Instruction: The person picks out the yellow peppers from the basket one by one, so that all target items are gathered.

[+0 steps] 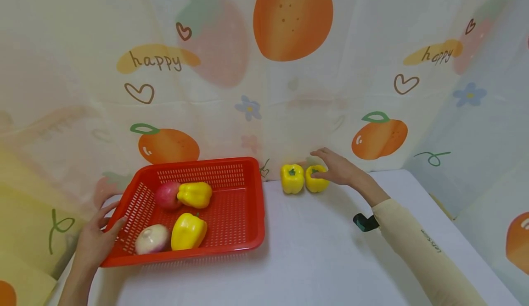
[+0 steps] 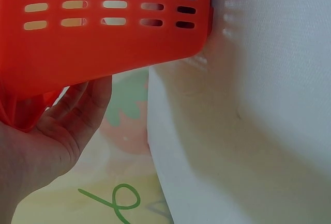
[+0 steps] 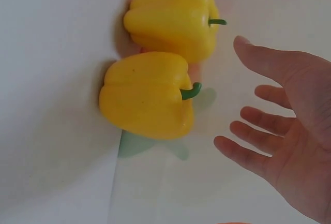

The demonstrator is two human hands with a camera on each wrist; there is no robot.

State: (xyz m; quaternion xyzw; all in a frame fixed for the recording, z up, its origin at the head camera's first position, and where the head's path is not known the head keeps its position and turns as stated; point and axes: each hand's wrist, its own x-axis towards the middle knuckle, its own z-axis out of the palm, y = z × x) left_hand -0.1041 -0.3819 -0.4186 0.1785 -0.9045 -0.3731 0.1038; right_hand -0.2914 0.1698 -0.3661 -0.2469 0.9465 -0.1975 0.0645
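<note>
My left hand [image 1: 96, 238] grips the left rim of a red plastic basket [image 1: 255, 205], thumb on the rim and fingers on the outer side. Inside the basket lie two yellow bell peppers [image 1: 188, 232], a pinkish-red round vegetable [image 1: 167, 195] and a white-and-purple turnip [image 1: 152, 239]. Right of the basket, two more yellow bell peppers stand upright side by side, the left one [image 1: 292, 179] and the right one [image 3: 147, 97]. Over the right one hovers my right hand [image 1: 340, 168], fingers spread and apart from its stem in the right wrist view.
A white-covered table [image 1: 306, 251] carries everything. Behind it hangs a fruit-printed curtain [image 1: 289, 95], close to the basket and the standing peppers. The left wrist view shows the table edge [image 2: 155, 146] beneath the basket's left end. A black wrist device [image 1: 365, 222] sits by my right sleeve.
</note>
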